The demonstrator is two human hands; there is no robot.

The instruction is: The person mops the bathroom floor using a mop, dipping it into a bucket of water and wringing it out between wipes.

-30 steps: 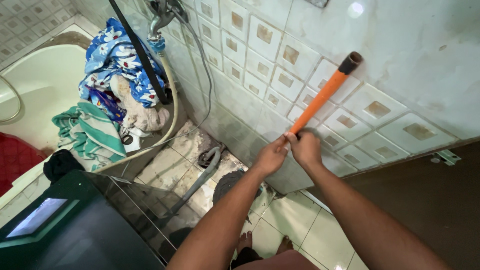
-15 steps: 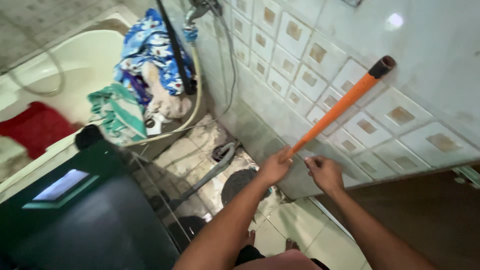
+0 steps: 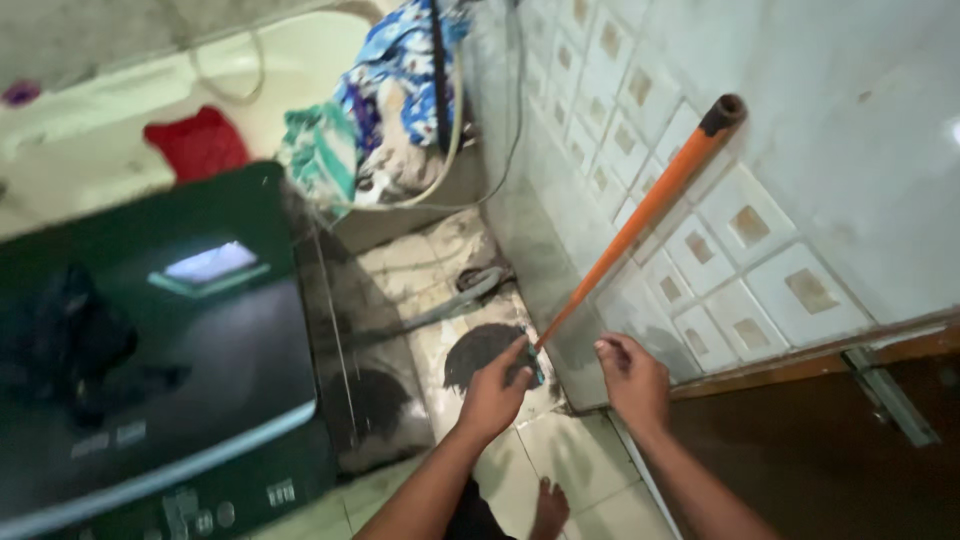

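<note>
An orange mop handle (image 3: 640, 215) with a black end cap leans up against the tiled wall (image 3: 740, 220). My left hand (image 3: 497, 393) grips its lower part, just above the dark mop head (image 3: 480, 350) lying on the wet floor. My right hand (image 3: 632, 378) hovers beside the handle with loosely curled fingers and holds nothing. My bare foot (image 3: 548, 505) shows below on the floor tiles.
A dark green top-loading washing machine (image 3: 150, 330) fills the left. Behind it a pale tub (image 3: 300, 60) holds a red cloth (image 3: 197, 142), and a pile of blue floral and green striped laundry (image 3: 380, 110) sits by it. A grey drain hose (image 3: 450, 300) crosses the floor. A brown door (image 3: 830, 440) stands at right.
My right hand let go of the orange handle and moved off to its right. My left hand slid lower down the handle. The view swung left, bringing the washing machine in.
</note>
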